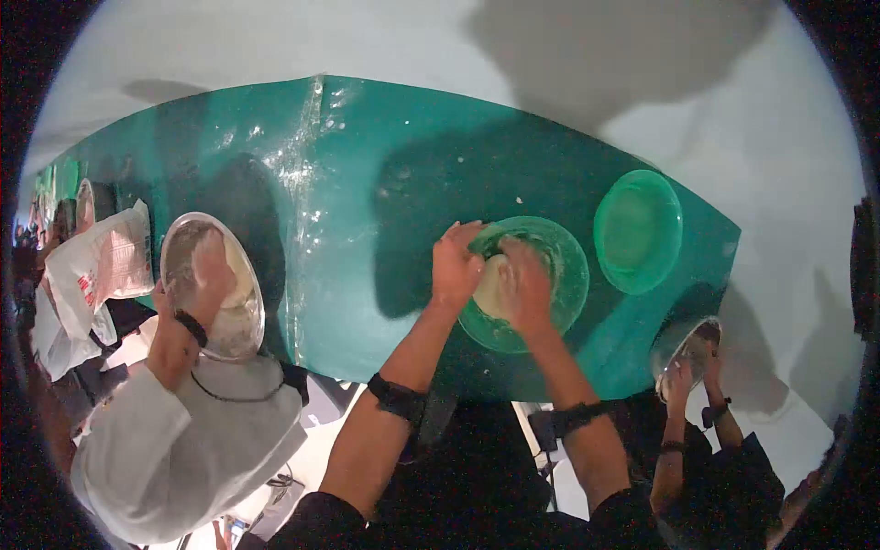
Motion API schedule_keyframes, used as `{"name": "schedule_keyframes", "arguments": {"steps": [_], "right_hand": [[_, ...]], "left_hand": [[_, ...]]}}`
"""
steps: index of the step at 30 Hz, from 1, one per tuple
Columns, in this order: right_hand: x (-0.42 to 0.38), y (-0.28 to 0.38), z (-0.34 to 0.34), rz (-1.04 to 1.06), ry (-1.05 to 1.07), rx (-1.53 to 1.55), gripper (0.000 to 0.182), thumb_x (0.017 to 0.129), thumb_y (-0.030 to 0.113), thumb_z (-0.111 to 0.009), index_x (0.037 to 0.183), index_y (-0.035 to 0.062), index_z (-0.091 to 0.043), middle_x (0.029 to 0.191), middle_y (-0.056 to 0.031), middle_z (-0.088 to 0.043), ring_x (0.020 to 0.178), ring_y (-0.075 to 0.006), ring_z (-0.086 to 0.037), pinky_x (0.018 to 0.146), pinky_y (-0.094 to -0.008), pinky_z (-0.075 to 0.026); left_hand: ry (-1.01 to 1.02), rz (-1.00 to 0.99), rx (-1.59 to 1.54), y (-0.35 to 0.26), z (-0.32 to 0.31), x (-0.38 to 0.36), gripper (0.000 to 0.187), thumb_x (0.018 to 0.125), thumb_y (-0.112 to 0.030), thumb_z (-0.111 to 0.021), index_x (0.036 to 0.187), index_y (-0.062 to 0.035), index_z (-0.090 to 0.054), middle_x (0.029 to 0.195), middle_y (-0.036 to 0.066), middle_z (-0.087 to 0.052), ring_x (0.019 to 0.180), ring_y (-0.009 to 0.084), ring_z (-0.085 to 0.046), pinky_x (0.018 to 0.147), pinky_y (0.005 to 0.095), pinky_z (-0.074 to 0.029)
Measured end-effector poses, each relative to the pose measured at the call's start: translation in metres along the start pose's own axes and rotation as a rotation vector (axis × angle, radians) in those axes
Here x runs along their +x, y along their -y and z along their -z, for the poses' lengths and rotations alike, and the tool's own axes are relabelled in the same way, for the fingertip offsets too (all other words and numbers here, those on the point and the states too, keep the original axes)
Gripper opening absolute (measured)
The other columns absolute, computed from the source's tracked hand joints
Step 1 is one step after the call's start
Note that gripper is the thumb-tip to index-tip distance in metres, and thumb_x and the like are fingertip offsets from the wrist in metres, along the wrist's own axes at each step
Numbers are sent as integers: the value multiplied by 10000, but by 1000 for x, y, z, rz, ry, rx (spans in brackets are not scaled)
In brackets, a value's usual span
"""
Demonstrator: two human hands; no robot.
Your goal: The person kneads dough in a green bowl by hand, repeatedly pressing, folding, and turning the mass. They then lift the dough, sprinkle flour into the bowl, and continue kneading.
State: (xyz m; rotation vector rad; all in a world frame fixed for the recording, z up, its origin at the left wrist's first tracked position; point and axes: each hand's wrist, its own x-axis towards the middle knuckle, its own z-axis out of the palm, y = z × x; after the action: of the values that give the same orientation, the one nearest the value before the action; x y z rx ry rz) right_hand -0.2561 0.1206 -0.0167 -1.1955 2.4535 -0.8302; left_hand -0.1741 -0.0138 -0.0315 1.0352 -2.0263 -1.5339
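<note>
A clear green-tinted bowl (568,266) sits on the teal table (367,211), with pale dough (493,284) inside it. My left hand (456,266) grips the bowl's near-left rim, fingers curled over the edge. My right hand (525,284) is pressed down into the dough inside the bowl, fingers closed in the mass. Both forearms wear black bands.
An empty green bowl (637,229) stands to the right. A person in white on the left works dough in a metal bowl (213,284), beside a flour bag (105,261). Another person at the lower right handles a metal bowl (687,353). Flour streaks cross the table.
</note>
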Motion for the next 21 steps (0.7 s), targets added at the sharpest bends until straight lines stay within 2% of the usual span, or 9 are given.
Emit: {"name": "schedule_keyframes", "arguments": {"steps": [2, 4, 7, 9, 11, 13, 17, 19, 21], "right_hand": [[-26, 11, 14, -47, 20, 83, 225, 935, 162, -659, 1143, 77, -657, 1140, -171, -687, 1017, -381, -662, 934, -465, -520], [-46, 22, 28, -105, 79, 137, 207, 930, 155, -659, 1118, 68, -656, 1109, -170, -684, 994, -375, -660, 890, -475, -523], [-50, 31, 43, -110, 231, 31, 162, 913, 165, -662, 1032, 57, -641, 1008, -174, -666, 941, -365, -655, 824, -494, -518], [-33, 27, 24, -69, 271, 0, 185, 886, 173, -684, 1010, 52, -619, 990, -175, -646, 922, -367, -649, 804, -493, -520], [-25, 32, 2, -59, 167, -20, 194, 860, 148, -690, 993, 48, -590, 968, -180, -611, 890, -376, -625, 762, -488, -510], [-17, 40, -19, -104, -115, -38, 196, 835, 88, -678, 981, 45, -556, 944, -189, -561, 844, -392, -585, 697, -481, -487], [-3, 25, -22, 99, -216, -67, 225, 814, 51, -678, 997, 57, -548, 932, -187, -563, 845, -403, -583, 704, -495, -475], [23, 16, -27, 205, -267, 2, 231, 813, 35, -676, 1000, 55, -543, 925, -183, -571, 844, -399, -583, 715, -503, -472], [37, -4, -31, 194, -302, -80, 241, 821, 28, -677, 1024, 52, -549, 905, -174, -578, 824, -394, -583, 719, -505, -473]], "left_hand": [[-55, -15, 44, -7, -4, -3, 498, 670, 13, -526, 1123, -1, -733, 1148, 251, -710, 1122, 426, -657, 1127, 499, -435], [-62, 82, 28, -9, -3, -6, 504, 673, 22, -523, 1132, -3, -730, 1142, 253, -709, 1127, 428, -655, 1124, 481, -440], [-54, 160, 4, -10, 4, -6, 520, 674, 40, -514, 1148, -4, -723, 1147, 253, -708, 1136, 431, -650, 1121, 458, -443], [-40, 188, -47, -7, 3, -11, 526, 675, 42, -513, 1155, -5, -721, 1155, 251, -708, 1145, 431, -648, 1122, 451, -441], [-33, 195, -114, -1, 4, -11, 525, 676, 34, -518, 1158, -5, -721, 1163, 248, -708, 1154, 428, -646, 1124, 452, -438], [-16, 186, -48, -7, 10, -6, 514, 682, 27, -528, 1155, -8, -725, 1168, 243, -710, 1162, 422, -645, 1132, 456, -430], [4, 248, -119, -6, 5, -9, 509, 694, 27, -542, 1162, -30, -732, 1166, 230, -715, 1191, 402, -638, 1152, 482, -411], [-34, 138, -46, -16, 5, -6, 518, 691, 38, -543, 1169, -33, -730, 1166, 233, -714, 1203, 399, -634, 1154, 496, -408], [-40, 77, 13, -21, 6, -4, 523, 690, 45, -549, 1177, -29, -724, 1169, 232, -713, 1211, 398, -630, 1153, 506, -408]]}}
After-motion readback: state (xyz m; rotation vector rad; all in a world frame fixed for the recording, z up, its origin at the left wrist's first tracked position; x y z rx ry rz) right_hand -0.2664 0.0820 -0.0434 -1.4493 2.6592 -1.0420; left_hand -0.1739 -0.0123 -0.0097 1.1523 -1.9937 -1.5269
